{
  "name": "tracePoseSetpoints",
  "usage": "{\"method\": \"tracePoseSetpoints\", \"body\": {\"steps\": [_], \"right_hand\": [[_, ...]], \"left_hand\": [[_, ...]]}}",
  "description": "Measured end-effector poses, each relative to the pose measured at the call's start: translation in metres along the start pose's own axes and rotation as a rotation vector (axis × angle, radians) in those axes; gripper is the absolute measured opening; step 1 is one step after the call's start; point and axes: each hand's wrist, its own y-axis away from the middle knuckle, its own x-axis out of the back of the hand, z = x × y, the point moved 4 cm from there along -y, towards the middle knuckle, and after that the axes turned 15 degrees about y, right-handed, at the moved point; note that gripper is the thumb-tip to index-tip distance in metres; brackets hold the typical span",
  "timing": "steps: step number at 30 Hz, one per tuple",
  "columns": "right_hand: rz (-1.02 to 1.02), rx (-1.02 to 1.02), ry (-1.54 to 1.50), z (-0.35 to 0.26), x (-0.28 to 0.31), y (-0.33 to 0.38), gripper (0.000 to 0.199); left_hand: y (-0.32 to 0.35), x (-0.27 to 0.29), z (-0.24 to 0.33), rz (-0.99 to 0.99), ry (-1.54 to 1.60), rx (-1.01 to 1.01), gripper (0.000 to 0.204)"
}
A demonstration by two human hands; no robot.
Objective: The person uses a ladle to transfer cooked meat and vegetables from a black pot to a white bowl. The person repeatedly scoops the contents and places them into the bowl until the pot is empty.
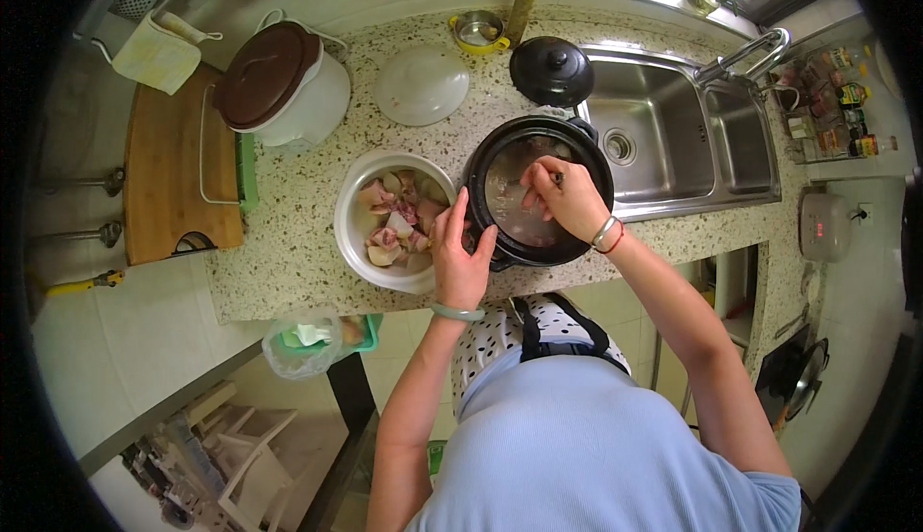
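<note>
A black pot with murky liquid and a few pale pieces in it stands on the counter before me. Over the liquid, my right hand is closed, fingers curled down; a small dark end shows between them, but I cannot make out what it belongs to. My left hand lies at the pot's near left side, fingers stretched and thumb apart, seemingly against the rim. Left of the pot, partly behind that hand, sits a white bowl holding several chunks of raw meat with bone.
A black lid and a white lid lie behind the pot, with a small yellow pan between. At right is a steel sink. A white bucket with brown lid and a wooden board stand left.
</note>
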Motion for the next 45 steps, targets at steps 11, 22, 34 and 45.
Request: {"method": "tracePoseSetpoints", "body": {"steps": [11,22,34,45], "right_hand": [[0.046,-0.055,-0.233,0.014,0.016,0.021,0.030],[0.071,-0.050,-0.239,0.012,0.042,0.048,0.031],[0.067,-0.020,-0.192,0.012,0.052,0.067,0.032],[0.096,0.007,-0.234,0.007,0.069,0.084,0.030]], "left_hand": [[-0.001,0.002,-0.001,-0.007,0.049,0.039,0.064],[0.000,0.001,-0.006,-0.002,0.088,0.022,0.063],[0.001,0.005,-0.006,0.023,0.112,-0.014,0.051],[-0.005,0.004,0.009,0.047,0.154,-0.064,0.041]]}}
